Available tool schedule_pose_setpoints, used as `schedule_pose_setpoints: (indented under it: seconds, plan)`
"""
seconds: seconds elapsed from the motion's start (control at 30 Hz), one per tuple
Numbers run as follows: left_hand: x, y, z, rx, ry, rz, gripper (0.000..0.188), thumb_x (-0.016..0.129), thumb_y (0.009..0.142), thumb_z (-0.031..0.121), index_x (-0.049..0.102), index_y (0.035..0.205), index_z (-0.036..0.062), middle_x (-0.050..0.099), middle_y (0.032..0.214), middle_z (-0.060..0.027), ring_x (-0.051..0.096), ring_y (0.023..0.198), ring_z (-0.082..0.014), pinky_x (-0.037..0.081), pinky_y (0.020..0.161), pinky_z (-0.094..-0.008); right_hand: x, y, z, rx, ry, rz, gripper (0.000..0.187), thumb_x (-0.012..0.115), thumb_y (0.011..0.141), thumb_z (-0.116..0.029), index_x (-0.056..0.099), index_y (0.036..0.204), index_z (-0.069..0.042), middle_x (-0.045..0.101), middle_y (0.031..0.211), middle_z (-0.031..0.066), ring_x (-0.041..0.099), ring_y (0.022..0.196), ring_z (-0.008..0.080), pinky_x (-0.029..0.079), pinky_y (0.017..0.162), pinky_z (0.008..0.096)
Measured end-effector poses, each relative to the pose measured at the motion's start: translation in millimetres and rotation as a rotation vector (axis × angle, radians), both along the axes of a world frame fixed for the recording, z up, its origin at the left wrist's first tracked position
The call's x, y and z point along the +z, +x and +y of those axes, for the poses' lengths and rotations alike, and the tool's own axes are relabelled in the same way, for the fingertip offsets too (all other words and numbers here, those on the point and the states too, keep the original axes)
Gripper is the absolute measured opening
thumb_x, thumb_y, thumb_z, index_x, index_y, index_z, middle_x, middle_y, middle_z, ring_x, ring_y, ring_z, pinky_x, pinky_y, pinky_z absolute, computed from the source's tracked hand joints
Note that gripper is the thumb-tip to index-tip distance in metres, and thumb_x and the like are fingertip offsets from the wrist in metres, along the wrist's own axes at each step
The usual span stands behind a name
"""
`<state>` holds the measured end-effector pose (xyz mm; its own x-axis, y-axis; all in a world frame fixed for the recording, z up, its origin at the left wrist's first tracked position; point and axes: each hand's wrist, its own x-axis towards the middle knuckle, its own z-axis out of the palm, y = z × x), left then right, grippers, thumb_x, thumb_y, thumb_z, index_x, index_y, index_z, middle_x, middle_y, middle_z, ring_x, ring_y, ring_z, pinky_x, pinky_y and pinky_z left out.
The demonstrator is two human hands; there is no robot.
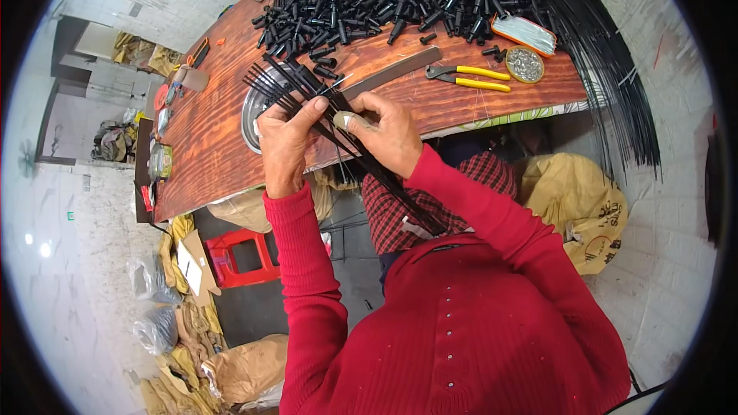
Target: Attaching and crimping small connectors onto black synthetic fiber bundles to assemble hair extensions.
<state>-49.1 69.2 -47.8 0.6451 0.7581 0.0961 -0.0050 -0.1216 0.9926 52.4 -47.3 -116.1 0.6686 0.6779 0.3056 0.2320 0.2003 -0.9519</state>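
Observation:
Both my hands are over the table's near edge, around a bundle of thin black rods (398, 194). The rods fan out at the upper left and slope down to my lap. My left hand (286, 142) is closed on them near the fanned ends, with the thumb on top. My right hand (388, 134) pinches the same bundle just to the right; a wrap covers its thumb. A short black tubular piece (301, 75) lies among the rods by my fingertips; whether it is held I cannot tell. Behind my left hand, a round metal tray (250, 119) is partly hidden.
A large pile of black tubular parts (384, 0) covers the table's far side. Yellow-handled pliers (483, 71), a brown bar (396, 69), a dish of small metal pieces (525, 64) and an orange-rimmed tray (524, 34) lie nearer. Long black rods (615, 69) hang over the right edge.

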Motion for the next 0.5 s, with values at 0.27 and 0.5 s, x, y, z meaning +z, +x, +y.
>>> schedule_pose_setpoints:
  seconds: [0.27,0.5]
  plan:
    - [-3,-7,-5,0.006,0.041,-0.041,0.016,0.078,0.08,0.004,0.071,0.094,-0.0002,0.069,0.082,-0.003,0.061,0.07,-0.0093,0.047,0.062,-0.022,-10,23,6,0.334,-0.117,0.33,0.02,0.073,0.087,-0.016,0.072,0.098,0.001,0.07,0.087,0.0035,0.062,0.074,0.0078,0.05,0.066,0.0236]
    - [1,-2,-12,0.033,0.107,-0.004,0.024,0.079,0.079,0.007,0.071,0.1,-0.0017,0.07,0.084,-0.0035,0.061,0.069,-0.0102,0.047,0.062,-0.0232,-10,36,1,0.503,-0.146,0.52,0.023,0.071,0.089,-0.018,0.071,0.102,0.001,0.07,0.087,0.0032,0.066,0.074,0.0087,0.055,0.063,0.0239]
